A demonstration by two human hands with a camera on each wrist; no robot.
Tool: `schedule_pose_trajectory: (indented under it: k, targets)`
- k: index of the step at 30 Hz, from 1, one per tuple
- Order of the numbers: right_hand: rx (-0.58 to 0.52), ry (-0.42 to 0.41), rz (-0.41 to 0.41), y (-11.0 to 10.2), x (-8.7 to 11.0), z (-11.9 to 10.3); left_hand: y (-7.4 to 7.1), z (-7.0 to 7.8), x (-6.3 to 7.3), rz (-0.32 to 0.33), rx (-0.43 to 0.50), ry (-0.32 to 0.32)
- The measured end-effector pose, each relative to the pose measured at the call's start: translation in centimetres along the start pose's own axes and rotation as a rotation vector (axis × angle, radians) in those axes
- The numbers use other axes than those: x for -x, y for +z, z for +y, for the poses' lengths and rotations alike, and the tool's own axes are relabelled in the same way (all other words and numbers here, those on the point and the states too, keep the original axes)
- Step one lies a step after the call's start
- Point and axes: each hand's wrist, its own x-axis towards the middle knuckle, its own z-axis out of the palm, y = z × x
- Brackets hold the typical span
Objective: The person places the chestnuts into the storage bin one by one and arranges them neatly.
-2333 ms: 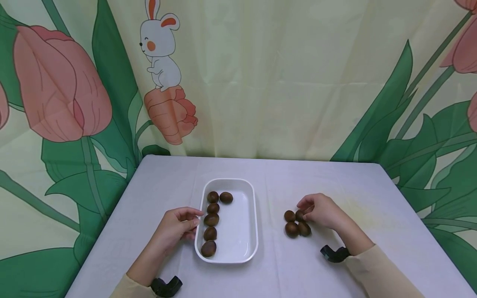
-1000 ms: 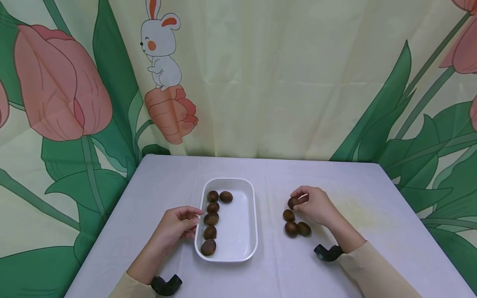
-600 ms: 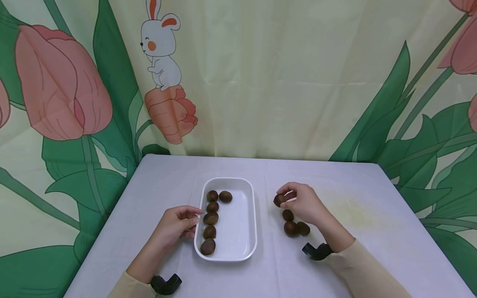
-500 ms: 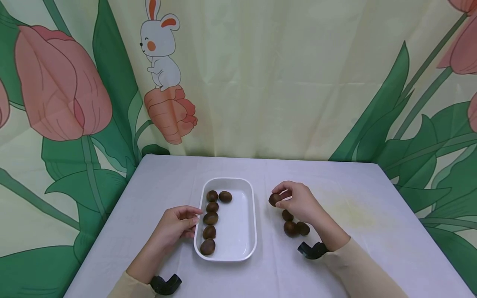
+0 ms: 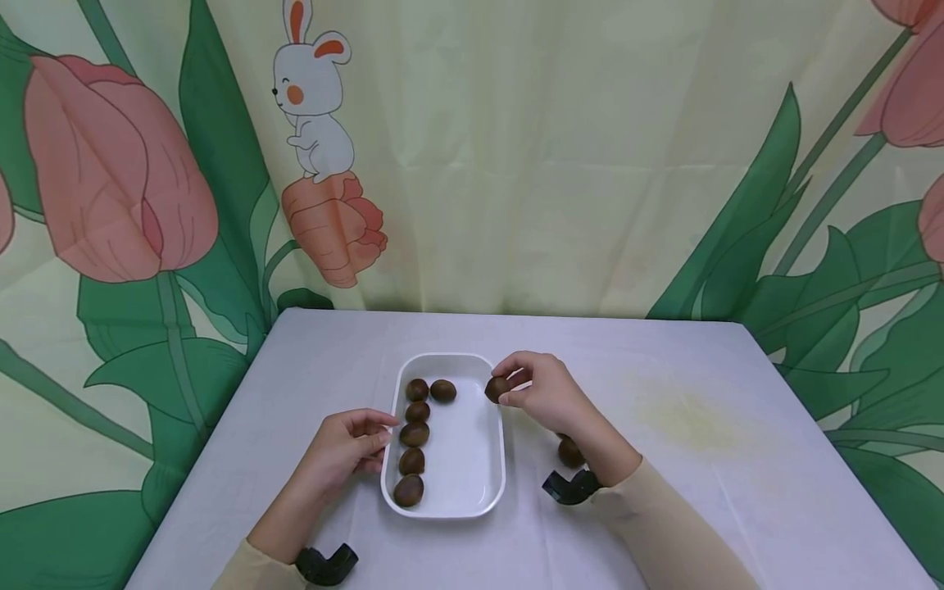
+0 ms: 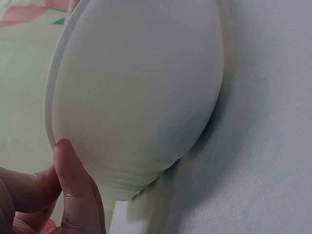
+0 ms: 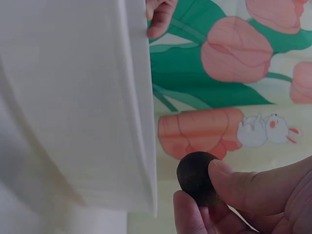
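My right hand (image 5: 542,389) pinches a chestnut (image 5: 496,390) between thumb and fingers, over the right rim of a white tray (image 5: 472,459). In the right wrist view the dark brown chestnut (image 7: 197,178) shows beside the tray's wall (image 7: 78,97). At the tray's left side, my left hand (image 5: 354,442) holds the rim with thumb and fingertips, seen close up in the left wrist view against the white outer wall (image 6: 131,87). Inside the tray, several chestnuts (image 5: 415,434) form a column along the left wall, and another chestnut (image 5: 443,391) sits right of the top one.
Right of the tray a chestnut (image 5: 570,452) lies on the white tablecloth (image 5: 664,352), with others partly or wholly hidden by the right forearm. Black wrist devices (image 5: 571,487) sit at both wrists. A printed curtain (image 5: 516,164) hangs behind the table.
My right hand has picked a chestnut from the small group on the cloth and carried it left to the tray's right rim. My left hand has stayed at the tray.
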Motion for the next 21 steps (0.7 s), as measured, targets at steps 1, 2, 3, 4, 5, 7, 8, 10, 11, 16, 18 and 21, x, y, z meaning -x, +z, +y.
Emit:
schedule_pose_trajectory:
  k: [1,2,3,4,5,7,8,10,11,16,18,21]
  targets:
    - [-0.011,-0.004,-0.004,0.2,-0.1,-0.2,0.0,0.0,0.0,-0.001,0.001,0.000]
    - [-0.022,-0.006,-0.008,0.4,-0.2,-0.3,0.0,0.0,0.0,-0.003,0.002,0.001]
    - [-0.028,-0.009,-0.011,0.5,-0.3,-0.5,0.0,-0.1,-0.1,-0.003,0.001,0.002]
    - [-0.033,-0.012,-0.013,0.6,-0.4,-0.6,0.0,-0.1,-0.1,-0.004,0.002,0.004]
    - [-0.037,-0.012,-0.015,0.7,-0.5,-0.7,0.0,-0.1,-0.1,-0.005,0.002,0.005]
    - [-0.037,-0.015,-0.017,0.9,-0.6,-1.0,0.0,-0.2,-0.1,-0.005,0.001,0.006]
    - [-0.036,-0.017,-0.018,1.0,-0.7,-1.1,0.0,-0.2,-0.2,-0.006,-0.001,0.006]
    - [-0.037,-0.021,-0.020,1.2,-0.9,-1.3,0.0,-0.2,-0.2,-0.006,-0.004,0.005]
    - [-0.037,-0.025,-0.021,1.3,-0.9,-1.5,-0.1,-0.2,-0.2,-0.006,-0.004,0.006]
    - [-0.059,-0.031,-0.021,1.7,-1.2,-2.2,-0.1,-0.3,-0.3,-0.011,0.004,0.007]
    - [-0.071,-0.035,-0.022,1.9,-1.3,-2.5,-0.1,-0.4,-0.3,-0.011,0.004,0.003]
    - [-0.083,-0.042,-0.020,2.2,-1.5,-3.0,-0.1,-0.4,-0.2,-0.014,0.004,0.002]
